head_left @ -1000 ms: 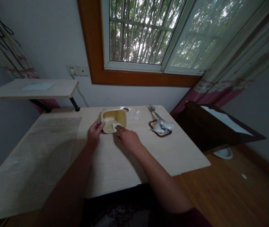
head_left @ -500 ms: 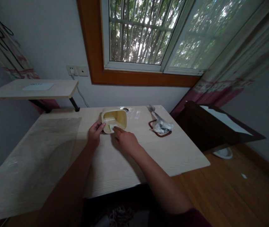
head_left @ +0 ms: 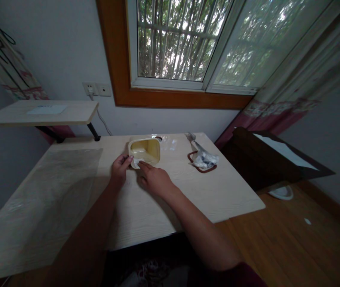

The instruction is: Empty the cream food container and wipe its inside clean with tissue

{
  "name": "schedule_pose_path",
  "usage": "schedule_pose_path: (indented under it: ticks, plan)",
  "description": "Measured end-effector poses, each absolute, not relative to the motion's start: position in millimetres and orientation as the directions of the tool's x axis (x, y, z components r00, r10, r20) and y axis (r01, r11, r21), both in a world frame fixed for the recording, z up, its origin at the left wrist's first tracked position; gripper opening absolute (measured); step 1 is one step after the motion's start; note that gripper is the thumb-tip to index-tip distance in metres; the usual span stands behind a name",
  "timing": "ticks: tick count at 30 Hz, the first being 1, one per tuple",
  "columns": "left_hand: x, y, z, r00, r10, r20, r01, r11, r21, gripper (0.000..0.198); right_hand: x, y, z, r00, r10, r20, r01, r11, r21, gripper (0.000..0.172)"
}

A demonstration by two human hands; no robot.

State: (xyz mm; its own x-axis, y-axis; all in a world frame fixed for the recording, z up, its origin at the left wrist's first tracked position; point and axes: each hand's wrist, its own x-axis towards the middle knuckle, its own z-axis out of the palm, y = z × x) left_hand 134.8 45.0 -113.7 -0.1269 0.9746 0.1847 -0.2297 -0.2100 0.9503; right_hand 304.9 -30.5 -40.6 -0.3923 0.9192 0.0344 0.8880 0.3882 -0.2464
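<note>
Table (head_left: 194, 199): pale; yellow container (head_left: 145, 149) far-middle, clear sheet (head_left: 56, 187) left
Left hand (head_left: 119, 169): pinching container's near-left rim
Right hand (head_left: 155, 177): extended fingers on white tissue (head_left: 135, 162), near rim; closure unclear
Beyond: barred window (head_left: 176, 40)

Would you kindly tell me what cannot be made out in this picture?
- Head view: underside of the yellow container, hidden by its own body.
- Head view: part of the white piece, covered by the right hand.
- Head view: what the crumpled bundle is, too small and blurred.
- Head view: marks on the paper on the shelf, too small.
</note>
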Motion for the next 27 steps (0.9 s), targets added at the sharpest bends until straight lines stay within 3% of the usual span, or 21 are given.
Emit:
schedule_pose_path:
  ticks: [5,12,19,27]
  plan:
    - [138,44,-113,-0.107,0.980,0.167,-0.257,-0.189,0.948,0.035,313,-26,-40,-0.318,0.948,-0.005,0.929,0.310,-0.202,0.062]
    - [134,45,-114,-0.126,0.974,0.188,-0.215,-0.212,0.953,0.034,295,-30,-42,-0.429,0.900,0.075,0.848,0.430,-0.310,0.067]
    - [136,45,-115,-0.101,0.981,0.167,-0.259,-0.188,0.947,0.036,307,-26,-39,-0.331,0.943,0.008,0.919,0.325,-0.222,0.060]
    - [134,46,-117,-0.115,0.976,0.184,-0.259,-0.208,0.943,0.033,295,-27,-45,-0.428,0.900,0.080,0.844,0.429,-0.321,0.065]
